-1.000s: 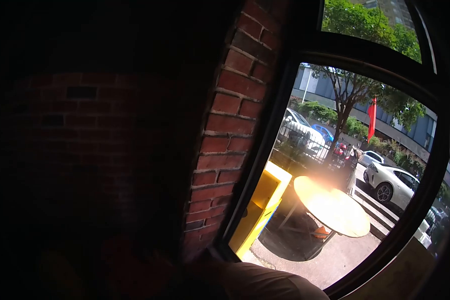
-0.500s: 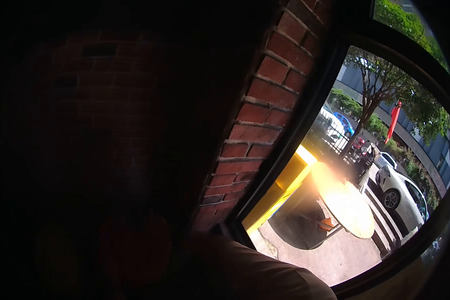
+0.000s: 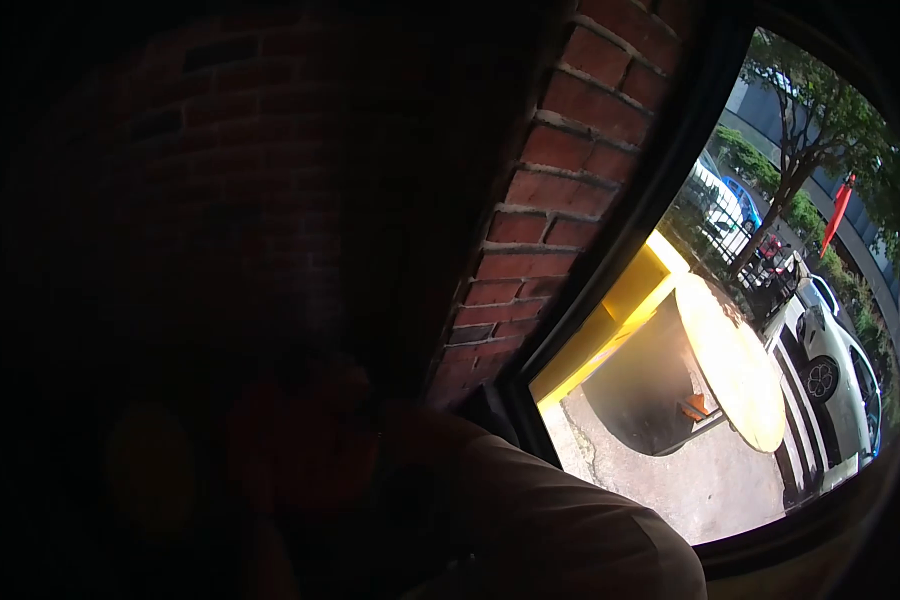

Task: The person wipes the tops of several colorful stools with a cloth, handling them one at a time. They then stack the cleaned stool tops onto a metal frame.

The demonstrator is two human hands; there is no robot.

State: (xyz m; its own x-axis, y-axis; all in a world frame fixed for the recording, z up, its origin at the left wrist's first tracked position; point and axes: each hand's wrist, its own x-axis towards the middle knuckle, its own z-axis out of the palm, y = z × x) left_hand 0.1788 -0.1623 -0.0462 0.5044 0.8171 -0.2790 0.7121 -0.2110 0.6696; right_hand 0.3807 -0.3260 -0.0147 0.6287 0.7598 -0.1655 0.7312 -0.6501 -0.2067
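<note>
Deep shadow covers the left and lower part of the view. A dim reddish shape (image 3: 305,435) at the lower left centre looks like one or both of my hands, with what may be a forearm below it. Fingers and anything held there are too dark to make out. To its left is a faint yellowish patch (image 3: 150,470) that I cannot identify. A bent leg in light trousers (image 3: 590,520) reaches across the bottom, right of the reddish shape, with its knee towards the window.
A brick wall (image 3: 570,160) borders a dark-framed window (image 3: 545,370). Through the glass show a sunlit round table (image 3: 735,360), a yellow box-like structure (image 3: 610,320), a white car (image 3: 835,370), a tree (image 3: 795,150) and a red furled umbrella or flag (image 3: 838,215).
The view has turned, so the window scene sits further right and higher. The dim reddish shape and the leg now appear higher and further right, and more of the leg shows.
</note>
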